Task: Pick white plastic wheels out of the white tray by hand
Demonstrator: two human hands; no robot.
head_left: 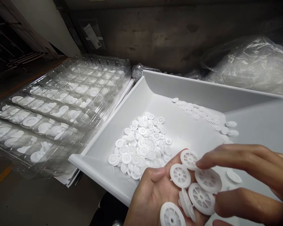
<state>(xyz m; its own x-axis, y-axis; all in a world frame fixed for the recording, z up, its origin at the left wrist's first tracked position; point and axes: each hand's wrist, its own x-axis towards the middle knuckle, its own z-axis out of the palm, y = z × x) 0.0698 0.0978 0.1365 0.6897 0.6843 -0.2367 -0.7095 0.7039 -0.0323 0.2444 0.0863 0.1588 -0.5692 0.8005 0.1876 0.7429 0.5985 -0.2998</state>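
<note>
My left hand is palm up at the bottom centre, cupping several white spoked plastic wheels. Over it from the right reaches my right hand, with its fingers apart and its fingertips touching wheels at the right side of the pile in the palm. Both hands are over a light grey scoop-shaped tray. A heap of small white wheels lies inside the tray, and a thinner line of white discs runs along its far right part.
Stacked clear compartment trays holding white parts stand at the left on papers. A clear plastic bag lies at the back right, against a dark metal wall. The floor shows at the lower left.
</note>
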